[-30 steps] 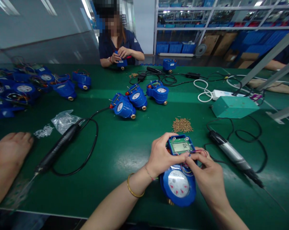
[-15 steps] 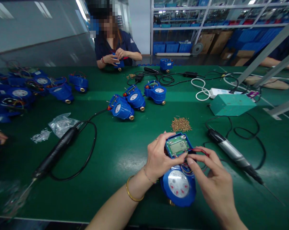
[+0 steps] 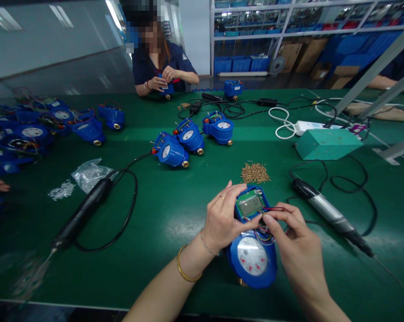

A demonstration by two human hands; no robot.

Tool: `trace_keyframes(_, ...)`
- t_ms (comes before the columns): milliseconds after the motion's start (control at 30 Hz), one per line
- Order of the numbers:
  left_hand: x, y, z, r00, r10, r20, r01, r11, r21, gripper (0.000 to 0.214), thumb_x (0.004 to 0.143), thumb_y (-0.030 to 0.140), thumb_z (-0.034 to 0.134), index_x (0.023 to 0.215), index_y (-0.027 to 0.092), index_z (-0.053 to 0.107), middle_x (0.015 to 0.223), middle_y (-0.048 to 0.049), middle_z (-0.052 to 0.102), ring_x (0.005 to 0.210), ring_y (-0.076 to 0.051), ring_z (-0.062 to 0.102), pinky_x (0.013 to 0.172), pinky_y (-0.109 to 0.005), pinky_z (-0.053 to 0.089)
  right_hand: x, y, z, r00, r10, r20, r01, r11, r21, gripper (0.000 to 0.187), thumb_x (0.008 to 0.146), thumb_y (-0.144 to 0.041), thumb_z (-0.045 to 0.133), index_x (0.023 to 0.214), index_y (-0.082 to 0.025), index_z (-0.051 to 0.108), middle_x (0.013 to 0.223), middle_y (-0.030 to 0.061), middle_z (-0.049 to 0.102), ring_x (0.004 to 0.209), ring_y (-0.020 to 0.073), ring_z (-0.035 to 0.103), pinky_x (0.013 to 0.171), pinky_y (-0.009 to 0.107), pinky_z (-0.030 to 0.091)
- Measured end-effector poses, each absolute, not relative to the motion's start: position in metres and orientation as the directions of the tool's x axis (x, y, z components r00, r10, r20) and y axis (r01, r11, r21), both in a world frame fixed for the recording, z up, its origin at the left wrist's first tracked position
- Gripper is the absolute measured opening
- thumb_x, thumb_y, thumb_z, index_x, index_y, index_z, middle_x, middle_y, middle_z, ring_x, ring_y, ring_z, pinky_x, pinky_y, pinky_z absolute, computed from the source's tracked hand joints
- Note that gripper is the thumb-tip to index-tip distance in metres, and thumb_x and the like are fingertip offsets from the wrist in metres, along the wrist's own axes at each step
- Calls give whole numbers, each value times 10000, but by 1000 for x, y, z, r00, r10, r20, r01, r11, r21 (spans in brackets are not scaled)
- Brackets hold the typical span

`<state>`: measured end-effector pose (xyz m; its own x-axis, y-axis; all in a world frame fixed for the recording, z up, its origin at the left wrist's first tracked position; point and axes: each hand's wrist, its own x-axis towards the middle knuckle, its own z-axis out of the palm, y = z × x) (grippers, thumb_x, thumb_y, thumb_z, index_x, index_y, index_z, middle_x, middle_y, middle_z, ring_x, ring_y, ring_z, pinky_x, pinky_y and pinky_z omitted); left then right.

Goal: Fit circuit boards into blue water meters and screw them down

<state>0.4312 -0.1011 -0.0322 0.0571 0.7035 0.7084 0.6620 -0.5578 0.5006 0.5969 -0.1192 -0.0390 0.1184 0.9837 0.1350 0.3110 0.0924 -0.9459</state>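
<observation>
A blue water meter (image 3: 255,273) with a round white dial rests on the green table in front of me. Its upper box holds a green circuit board (image 3: 244,217) with a small display (image 3: 251,205). My left hand (image 3: 218,219) grips this box from the left, its thumb lying across the lower edge of the board. Thin coloured wires (image 3: 266,237) loop between board and dial. At the board's lower right corner, my right hand (image 3: 300,243) is closed in a pinch on the wires; its fingertips partly hide them. Just beyond the meter lies a pile of brass screws (image 3: 255,173).
Electric screwdrivers lie at right (image 3: 329,212) and left (image 3: 84,210), with trailing cords. Several blue meters (image 3: 171,150) stand mid-table, more at far left. A plastic bag (image 3: 91,173), a teal box (image 3: 328,145) and a power strip (image 3: 314,127) lie around. A co-worker (image 3: 165,67) sits opposite, handling a meter.
The view has shifted slightly. My right fingers have curled in a little at the wires, and the meter's box has tilted slightly. My left hand keeps its grip.
</observation>
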Motion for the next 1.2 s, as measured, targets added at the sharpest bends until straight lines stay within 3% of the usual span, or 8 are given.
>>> trace_keyframes(167,431,-102,-32,60,708,704,655,-560,508,562,790,381,771,1238,149,525,1123,-119,735,1044,-240,729,1071,-451,555,600,-119,-33,40,996,73,287,59,-956,285,837,-489,672,806,-208,704,1104,76,572,1090,238,535,929,358,404)
trace_keyframes(367,429,-102,-33,75,720,690,661,-554,506,550,814,410,748,1251,166,522,1143,-111,728,1068,-246,722,1070,-464,558,602,-116,-29,-28,994,105,329,109,-938,290,860,-486,643,800,-209,707,1084,77,563,1077,232,520,918,333,411)
trace_keyframes(967,429,-99,-36,76,697,713,637,-584,503,555,804,394,760,1249,159,525,1146,-111,728,1063,-235,722,1092,-453,538,605,-113,-29,-53,996,69,285,82,-955,272,836,-468,677,750,-212,707,1068,63,554,1055,217,516,842,291,423)
trace_keyframes(1200,430,-101,-35,53,726,685,618,-563,549,550,786,384,775,1230,155,543,1134,-109,733,1083,-250,714,1074,-448,544,608,-112,-33,-91,990,108,358,134,-924,264,855,-459,654,761,-217,704,1024,60,557,1019,218,522,833,314,407)
